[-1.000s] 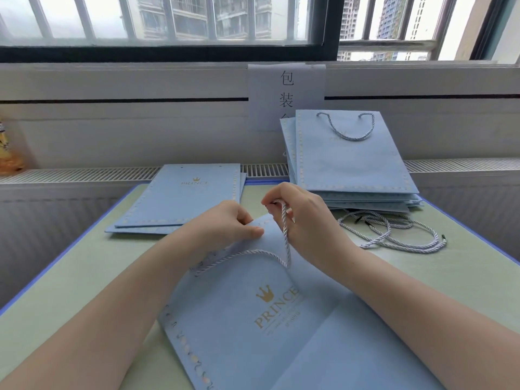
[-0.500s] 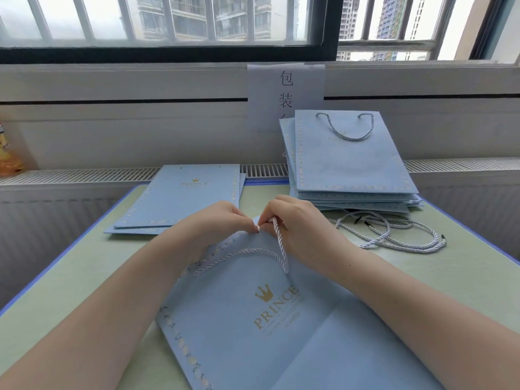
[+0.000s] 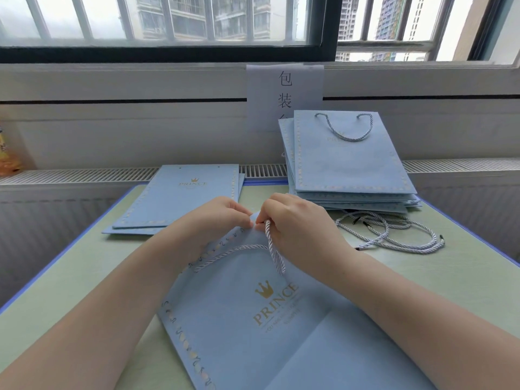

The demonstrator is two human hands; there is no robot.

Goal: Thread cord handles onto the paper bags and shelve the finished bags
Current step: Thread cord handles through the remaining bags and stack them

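Both hands, left hand (image 3: 222, 218) pinching the bag (image 3: 253, 319) rim and right hand (image 3: 292, 220) gripping the cord (image 3: 271, 249), seem mid-threading; next, pull through 1 hole.

Bare green desk (image 3: 84, 277) surface lies open along the left side, from the near edge up to the stack of unthreaded bags (image 3: 180, 198), which occupies the far left-centre. At far right, the pile of finished bags (image 3: 351, 164) leans against the wall under the sill and blocks that corner. Just in front of it, the loose cords (image 3: 394, 232) sprawl over the desk, leaving open surface only nearer the right edge and toward the viewer. The centre is taken by the flat bag (image 3: 253, 319) being worked, with both forearms across it and the hands meeting at its far edge. A narrow strip of desk separates the two far stacks.
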